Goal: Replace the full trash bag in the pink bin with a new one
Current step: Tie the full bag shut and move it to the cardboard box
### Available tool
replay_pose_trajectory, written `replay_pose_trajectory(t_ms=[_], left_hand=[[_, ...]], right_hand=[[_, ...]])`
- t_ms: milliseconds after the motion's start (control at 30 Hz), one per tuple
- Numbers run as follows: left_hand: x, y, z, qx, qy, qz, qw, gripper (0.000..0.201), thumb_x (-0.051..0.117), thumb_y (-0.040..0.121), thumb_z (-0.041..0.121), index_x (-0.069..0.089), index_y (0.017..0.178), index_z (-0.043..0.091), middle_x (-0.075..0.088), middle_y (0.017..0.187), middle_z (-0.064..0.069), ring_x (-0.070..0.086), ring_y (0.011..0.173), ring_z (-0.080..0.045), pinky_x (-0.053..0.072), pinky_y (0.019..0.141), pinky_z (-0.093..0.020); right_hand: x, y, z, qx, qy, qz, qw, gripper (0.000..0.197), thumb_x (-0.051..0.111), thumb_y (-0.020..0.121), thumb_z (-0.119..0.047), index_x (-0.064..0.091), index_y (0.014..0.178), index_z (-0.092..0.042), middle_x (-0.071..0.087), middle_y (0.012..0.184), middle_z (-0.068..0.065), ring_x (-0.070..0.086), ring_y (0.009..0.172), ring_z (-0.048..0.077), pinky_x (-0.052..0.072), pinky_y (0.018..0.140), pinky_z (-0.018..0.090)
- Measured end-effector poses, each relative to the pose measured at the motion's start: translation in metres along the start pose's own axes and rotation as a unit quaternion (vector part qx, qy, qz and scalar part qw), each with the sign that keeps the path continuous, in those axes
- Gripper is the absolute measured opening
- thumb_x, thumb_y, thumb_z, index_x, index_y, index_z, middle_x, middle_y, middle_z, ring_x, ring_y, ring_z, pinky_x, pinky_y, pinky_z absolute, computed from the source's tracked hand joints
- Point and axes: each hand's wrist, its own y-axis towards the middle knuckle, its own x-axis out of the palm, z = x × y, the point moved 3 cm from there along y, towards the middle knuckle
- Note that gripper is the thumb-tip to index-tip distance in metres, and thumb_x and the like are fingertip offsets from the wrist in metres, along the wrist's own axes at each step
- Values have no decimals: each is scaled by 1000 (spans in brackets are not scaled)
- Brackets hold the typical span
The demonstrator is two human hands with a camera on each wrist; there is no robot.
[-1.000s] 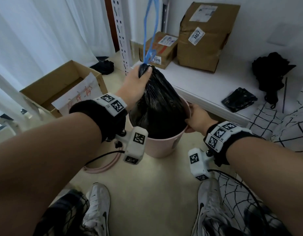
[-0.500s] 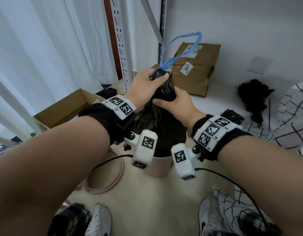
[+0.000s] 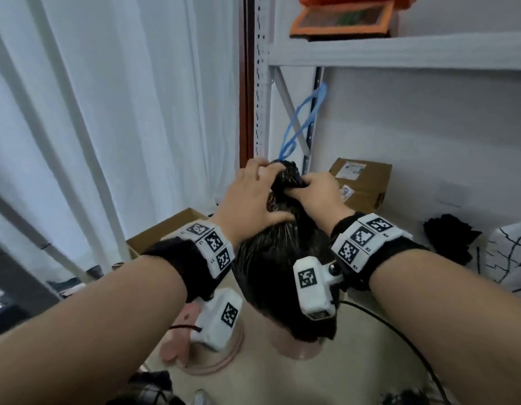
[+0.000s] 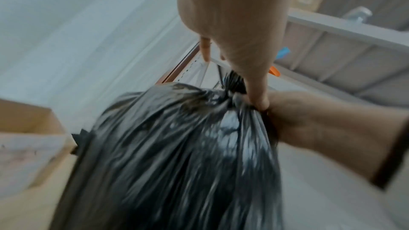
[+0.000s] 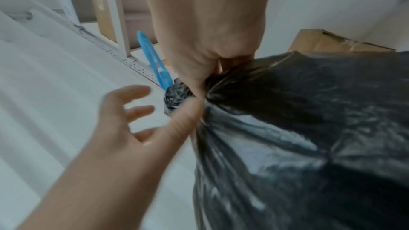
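Note:
The full black trash bag (image 3: 276, 264) hangs lifted, its bottom just above the pink bin (image 3: 300, 350) on the floor. My right hand (image 3: 317, 194) grips the bag's gathered neck in a fist; the right wrist view shows this right hand (image 5: 210, 24) closed round the twisted plastic of the bag (image 5: 309, 128). My left hand (image 3: 253, 194) lies against the neck from the left. Its fingers (image 5: 130, 109) are spread and straight, and only the thumb touches the bag (image 4: 188, 155). The blue drawstring (image 3: 303, 124) loops up above the knot.
A white shelf upright (image 3: 262, 83) stands just behind the bag, with white curtains (image 3: 107, 112) to its left. Cardboard boxes (image 3: 361, 182) sit on the low shelf. An open carton (image 3: 165, 232) stands at the left. A pink ring (image 3: 212, 366) lies beside the bin.
My right hand left the bin's rim and took the bag's neck. The bag rose out of the bin. My left hand's fingers loosened and spread.

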Motion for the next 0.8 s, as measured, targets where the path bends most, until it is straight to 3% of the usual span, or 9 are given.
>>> replay_pose_trajectory(t_ms=[100, 167, 233, 300, 433, 500, 567, 667, 800], left_hand=[[-6, -12, -17, -33, 67, -90, 993, 113, 75, 65, 57, 7, 151, 29, 3, 157, -4, 33, 133, -31, 38, 107, -44], [-13, -11, -34, -58, 104, -101, 988, 115, 74, 68, 54, 1, 152, 25, 4, 158, -3, 37, 130, -32, 41, 103, -45], [-18, -5, -51, -66, 136, -81, 985, 95, 70, 75, 47, 17, 149, 20, 28, 150, -4, 45, 122, -30, 44, 97, -41], [-24, 2, -67, -55, 175, -30, 983, 61, 63, 83, 38, 40, 135, 17, 51, 129, -4, 50, 114, -27, 42, 92, -38], [-30, 18, -110, -85, 231, -28, 969, 31, 52, 88, 23, 54, 117, 13, 60, 115, -5, 47, 108, -27, 34, 87, -34], [-25, 23, -144, -115, 253, -50, 959, 24, 48, 90, 22, 58, 109, 12, 63, 109, -6, 48, 106, -29, 35, 84, -36], [-17, 20, -179, -165, 247, -64, 953, 20, 45, 91, 22, 57, 104, 12, 62, 106, -7, 49, 105, -30, 39, 80, -38], [5, 3, -230, -252, 193, -68, 946, 27, 42, 94, 17, 49, 120, 13, 55, 114, -8, 53, 105, -31, 45, 77, -41], [44, -25, -278, -329, 163, -58, 928, 48, 45, 94, 13, 31, 139, 10, 45, 125, -14, 53, 106, -34, 46, 79, -43]], right_hand=[[18, 2, -28, 2, 41, -41, 998, 18, 76, 73, -18, 71, 72, 0, 70, 74, 19, 67, 74, 30, 55, 73, 45], [33, 5, -43, 3, 73, -74, 995, 18, 77, 73, -13, 66, 60, -7, 67, 69, 15, 66, 69, 26, 56, 72, 43], [48, 8, -55, 1, 103, -108, 989, 23, 74, 77, -6, 61, 58, -11, 61, 65, 10, 59, 63, 18, 50, 66, 33], [64, 15, -63, 0, 129, -136, 982, 17, 71, 79, -3, 63, 64, -7, 61, 67, 11, 58, 64, 18, 50, 68, 31], [102, 48, -70, -30, 94, -151, 984, 18, 70, 80, -11, 67, 79, 7, 62, 73, 19, 59, 70, 27, 50, 71, 39], [127, 69, -64, -47, 73, -158, 984, 8, 67, 83, -15, 66, 83, -7, 63, 77, 6, 60, 77, 21, 49, 74, 34], [146, 82, -52, -42, 49, -162, 985, 15, 63, 86, -21, 63, 100, -15, 57, 85, -4, 56, 86, 15, 46, 80, 29], [180, 95, -28, -33, 5, -209, 977, 29, 58, 90, -23, 58, 116, -13, 55, 103, 3, 54, 96, 18, 45, 86, 30], [237, 97, 10, -18, -7, -246, 969, 32, 57, 90, -23, 58, 120, -13, 56, 102, 2, 54, 99, 21, 46, 91, 33]])
